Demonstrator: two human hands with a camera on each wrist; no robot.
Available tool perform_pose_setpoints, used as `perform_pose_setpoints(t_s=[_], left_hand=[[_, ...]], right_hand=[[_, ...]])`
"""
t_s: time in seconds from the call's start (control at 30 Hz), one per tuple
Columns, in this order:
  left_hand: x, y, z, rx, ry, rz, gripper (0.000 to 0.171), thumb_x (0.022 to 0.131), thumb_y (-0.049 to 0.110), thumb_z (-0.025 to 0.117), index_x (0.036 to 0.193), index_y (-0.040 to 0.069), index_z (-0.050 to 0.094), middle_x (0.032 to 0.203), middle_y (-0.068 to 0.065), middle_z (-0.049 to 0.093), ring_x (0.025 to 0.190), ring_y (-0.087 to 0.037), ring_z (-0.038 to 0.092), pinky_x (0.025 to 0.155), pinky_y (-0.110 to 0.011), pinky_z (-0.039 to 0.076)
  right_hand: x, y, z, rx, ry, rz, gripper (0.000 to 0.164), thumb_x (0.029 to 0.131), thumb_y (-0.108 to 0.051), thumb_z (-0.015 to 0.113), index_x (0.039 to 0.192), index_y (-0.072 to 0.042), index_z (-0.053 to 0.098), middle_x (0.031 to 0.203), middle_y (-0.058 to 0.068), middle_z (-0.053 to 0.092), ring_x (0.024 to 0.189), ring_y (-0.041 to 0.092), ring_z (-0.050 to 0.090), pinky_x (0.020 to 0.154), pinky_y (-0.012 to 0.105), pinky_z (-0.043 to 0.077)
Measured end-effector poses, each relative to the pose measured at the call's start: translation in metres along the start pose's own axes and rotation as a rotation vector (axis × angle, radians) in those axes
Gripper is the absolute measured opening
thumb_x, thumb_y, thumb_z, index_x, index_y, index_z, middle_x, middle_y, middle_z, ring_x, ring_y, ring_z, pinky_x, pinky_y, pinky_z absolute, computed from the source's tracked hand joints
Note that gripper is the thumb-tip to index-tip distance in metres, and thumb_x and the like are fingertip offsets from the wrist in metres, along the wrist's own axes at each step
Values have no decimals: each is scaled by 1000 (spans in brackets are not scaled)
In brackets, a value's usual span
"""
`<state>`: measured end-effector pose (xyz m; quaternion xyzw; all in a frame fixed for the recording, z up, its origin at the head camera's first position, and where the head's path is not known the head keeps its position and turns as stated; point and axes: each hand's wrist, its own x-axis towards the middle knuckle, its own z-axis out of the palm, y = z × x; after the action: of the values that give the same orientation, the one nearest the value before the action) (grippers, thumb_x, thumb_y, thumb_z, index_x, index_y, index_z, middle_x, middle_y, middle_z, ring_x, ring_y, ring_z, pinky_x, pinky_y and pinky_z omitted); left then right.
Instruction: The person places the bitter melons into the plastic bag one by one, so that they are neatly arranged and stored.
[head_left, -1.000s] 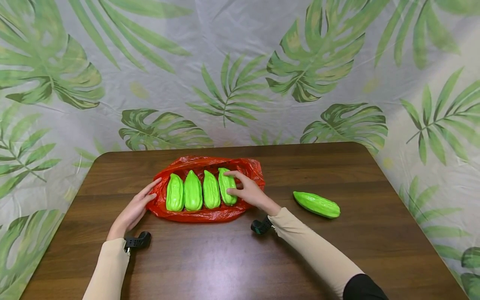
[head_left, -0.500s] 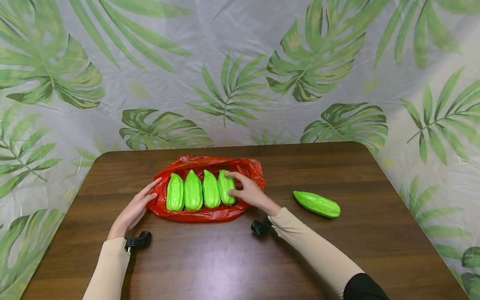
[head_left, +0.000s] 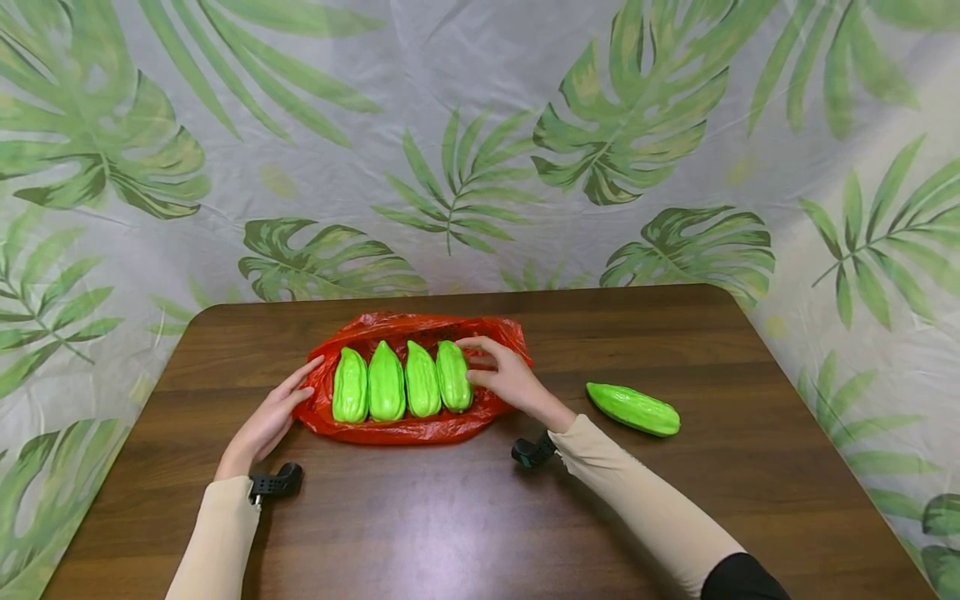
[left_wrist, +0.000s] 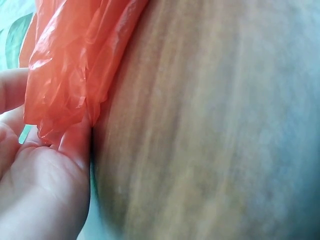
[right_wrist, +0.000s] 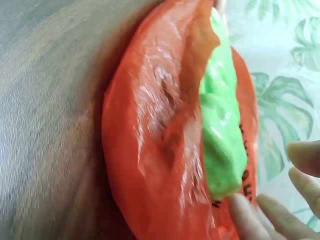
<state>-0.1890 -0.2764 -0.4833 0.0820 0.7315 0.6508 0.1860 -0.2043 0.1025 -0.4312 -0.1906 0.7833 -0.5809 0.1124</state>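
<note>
A red plastic bag lies open on the table, with several light green bitter melons side by side inside it. My left hand is at the bag's left end; in the left wrist view the thin red plastic runs between its thumb and fingers. My right hand is spread beside the rightmost bitter melon, thumb and fingers apart, fingertips close to its right side. In the right wrist view these fingers stand loose near that melon's end. Another bitter melon lies alone to the right.
The brown wooden table has rounded far corners. Behind it hangs a pale cloth printed with green leaves. A black wrist camera sits under my right wrist, another camera at my left.
My right hand has drawn back to the right off the rightmost bitter melon, its fingers spreading. That melon now lies in the bag beside the others. The left hand has stayed still.
</note>
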Motion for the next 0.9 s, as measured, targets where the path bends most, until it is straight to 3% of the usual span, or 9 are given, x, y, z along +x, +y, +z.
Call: perform_pose_setpoints(t_s=[0.37, 0.6, 0.7, 0.9], left_hand=[[0, 1, 1, 0, 0, 1, 56, 105, 22, 38, 155, 12, 13, 158, -16, -1, 142, -35, 4, 100, -15, 29], [-1, 1, 1, 5, 7, -15, 56, 105, 21, 38, 155, 14, 14, 158, -15, -2, 142, -35, 2, 112, -36, 18], [-1, 1, 1, 0, 5, -13, 56, 105, 21, 38, 155, 14, 14, 158, -16, -2, 142, -35, 3, 109, -28, 23], [-1, 1, 1, -5, 1, -1, 56, 105, 21, 38, 155, 13, 14, 158, -16, -1, 142, -35, 3, 99, -15, 29]], right_hand=[[-11, 0, -29, 100, 42, -43, 40, 93, 2, 57, 132, 5, 50, 139, 24, 44, 119, 42, 50, 91, 42, 47], [-18, 2, -48, 131, 98, -57, 40, 91, 9, 54, 131, 12, 48, 135, 29, 46, 116, 46, 50, 87, 36, 49], [-22, 4, -56, 138, 106, -63, 40, 92, 8, 54, 131, 11, 48, 132, 30, 48, 115, 46, 50, 85, 33, 50], [-32, 6, -75, 131, 111, -36, 40, 94, 2, 55, 133, 9, 47, 130, 30, 50, 115, 44, 51, 87, 42, 49]])
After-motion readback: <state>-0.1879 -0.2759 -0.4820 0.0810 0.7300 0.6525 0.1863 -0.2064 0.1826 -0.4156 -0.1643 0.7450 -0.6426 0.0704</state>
